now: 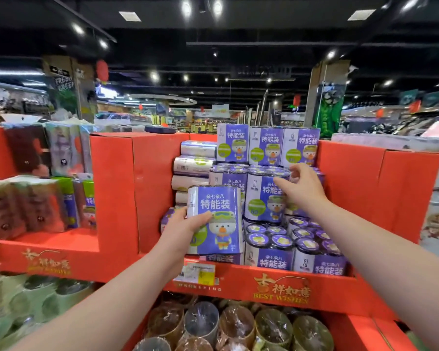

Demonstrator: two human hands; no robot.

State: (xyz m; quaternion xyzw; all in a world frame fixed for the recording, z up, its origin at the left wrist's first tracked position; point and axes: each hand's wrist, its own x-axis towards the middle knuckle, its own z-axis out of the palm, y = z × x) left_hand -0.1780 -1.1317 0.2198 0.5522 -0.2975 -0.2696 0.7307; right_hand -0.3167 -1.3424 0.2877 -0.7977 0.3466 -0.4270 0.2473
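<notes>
My left hand [185, 230] grips a purple and white pack of rolls [217, 219] with a cartoon duck on it, held upright in front of the red display shelf [284, 290]. My right hand [300, 184] reaches to the top edge of another purple pack [262, 198] in the middle tier of the stack, fingers spread and touching its upper right corner. More packs of the same kind stand above [266, 145] and below [276, 257]. Silver rolls [193, 165] lie on their sides at the stack's left.
Red cardboard dividers [127, 188] wall the compartment on both sides. The left compartment holds other wrapped packs [31, 206]. Brown and green wrapped rolls [238, 328] fill the tier below. A yellow price tag [198, 274] hangs on the shelf front. Store aisles stretch behind.
</notes>
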